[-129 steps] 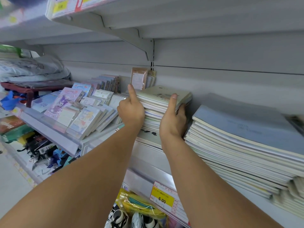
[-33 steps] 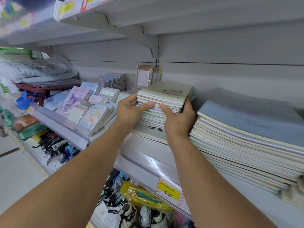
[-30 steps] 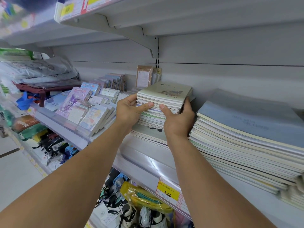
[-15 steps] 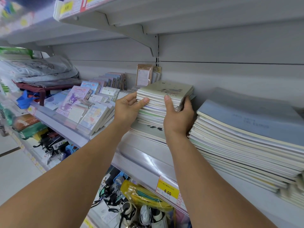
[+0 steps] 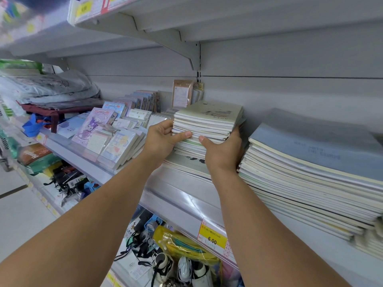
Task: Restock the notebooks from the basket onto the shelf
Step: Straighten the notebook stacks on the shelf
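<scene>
I find the stack of small notebooks on the shelf, resting on larger flat notebooks: thin, soft-covered, rectangular, pale green top cover with a small printed figure, page edges slightly uneven. My left hand grips the stack's near left corner, thumb laid across the near edge, fingers curled along the left side. My right hand grips the near right side, thumb on the near edge; its fingers go round the far side and are hidden. Just right, a taller pile of large blue-grey notebooks is cut off by the frame edge. Left are cartoon notepads in glossy wrap. A yellow price tag reads 6.00; its smaller print is illegible.
</scene>
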Action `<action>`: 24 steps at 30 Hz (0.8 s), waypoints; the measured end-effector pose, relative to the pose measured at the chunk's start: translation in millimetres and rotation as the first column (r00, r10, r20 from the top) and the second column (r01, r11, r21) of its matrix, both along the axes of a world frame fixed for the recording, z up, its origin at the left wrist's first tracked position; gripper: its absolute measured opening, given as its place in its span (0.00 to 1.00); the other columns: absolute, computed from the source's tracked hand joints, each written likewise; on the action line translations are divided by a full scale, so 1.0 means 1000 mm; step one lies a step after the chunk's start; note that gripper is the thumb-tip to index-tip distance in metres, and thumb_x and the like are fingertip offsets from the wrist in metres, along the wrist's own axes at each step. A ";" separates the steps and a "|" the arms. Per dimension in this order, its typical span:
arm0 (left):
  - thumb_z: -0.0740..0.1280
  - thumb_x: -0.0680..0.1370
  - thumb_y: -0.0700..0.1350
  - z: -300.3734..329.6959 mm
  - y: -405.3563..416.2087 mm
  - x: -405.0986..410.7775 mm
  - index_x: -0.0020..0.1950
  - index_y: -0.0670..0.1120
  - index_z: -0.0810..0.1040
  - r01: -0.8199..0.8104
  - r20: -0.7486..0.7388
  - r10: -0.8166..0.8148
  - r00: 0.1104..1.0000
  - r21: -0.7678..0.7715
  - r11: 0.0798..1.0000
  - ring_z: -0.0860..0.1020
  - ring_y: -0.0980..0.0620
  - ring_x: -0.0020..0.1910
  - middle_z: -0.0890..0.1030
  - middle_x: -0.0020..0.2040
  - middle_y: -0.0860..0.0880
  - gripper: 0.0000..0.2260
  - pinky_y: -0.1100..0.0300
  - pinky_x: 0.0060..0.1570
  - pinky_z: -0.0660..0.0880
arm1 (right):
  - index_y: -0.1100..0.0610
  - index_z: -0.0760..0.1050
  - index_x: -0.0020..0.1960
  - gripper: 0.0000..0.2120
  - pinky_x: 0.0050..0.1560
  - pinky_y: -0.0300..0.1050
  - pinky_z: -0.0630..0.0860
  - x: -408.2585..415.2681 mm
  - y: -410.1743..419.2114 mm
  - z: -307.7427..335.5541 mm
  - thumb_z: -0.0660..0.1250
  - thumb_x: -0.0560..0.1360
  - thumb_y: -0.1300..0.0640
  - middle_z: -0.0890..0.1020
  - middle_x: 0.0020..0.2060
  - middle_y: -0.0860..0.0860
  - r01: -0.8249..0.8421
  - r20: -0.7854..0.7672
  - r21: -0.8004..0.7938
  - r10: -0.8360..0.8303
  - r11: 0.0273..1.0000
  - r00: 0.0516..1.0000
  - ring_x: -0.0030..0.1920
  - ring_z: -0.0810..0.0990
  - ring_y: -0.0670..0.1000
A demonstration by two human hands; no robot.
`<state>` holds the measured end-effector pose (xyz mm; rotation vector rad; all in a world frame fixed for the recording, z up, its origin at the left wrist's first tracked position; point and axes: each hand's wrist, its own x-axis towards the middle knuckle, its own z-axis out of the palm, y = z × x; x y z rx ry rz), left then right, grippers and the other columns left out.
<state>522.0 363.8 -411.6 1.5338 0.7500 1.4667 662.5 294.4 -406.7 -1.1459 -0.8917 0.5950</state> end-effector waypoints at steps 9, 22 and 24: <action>0.76 0.70 0.37 0.000 -0.006 -0.001 0.60 0.44 0.80 -0.023 -0.050 0.025 0.998 0.028 0.999 0.83 0.56 0.54 0.85 0.53 0.52 0.19 0.66 0.52 0.78 | 0.55 0.66 0.72 0.36 0.61 0.43 0.71 -0.002 0.001 -0.001 0.79 0.69 0.54 0.78 0.63 0.54 0.003 -0.006 0.019 -0.003 1.000 1.000 0.64 0.77 0.55; 0.51 0.82 0.61 0.008 0.000 0.043 0.36 0.44 0.70 -0.564 -0.071 0.572 0.817 0.107 0.819 0.68 0.54 0.33 0.70 0.31 0.46 0.25 0.57 0.37 0.68 | 0.53 0.69 0.72 0.30 0.61 0.30 0.71 -0.007 -0.003 0.007 0.70 0.74 0.42 0.77 0.67 0.48 0.049 0.040 0.104 -0.054 0.993 0.998 0.64 0.75 0.44; 0.51 0.83 0.59 0.008 0.000 0.044 0.31 0.46 0.58 -0.604 -0.094 0.616 0.782 0.128 0.787 0.61 0.54 0.28 0.62 0.28 0.48 0.25 0.57 0.31 0.60 | 0.50 0.70 0.72 0.28 0.41 0.15 0.65 -0.006 -0.002 0.009 0.64 0.76 0.38 0.79 0.60 0.42 0.081 -0.069 0.057 -0.077 0.995 0.995 0.48 0.78 0.39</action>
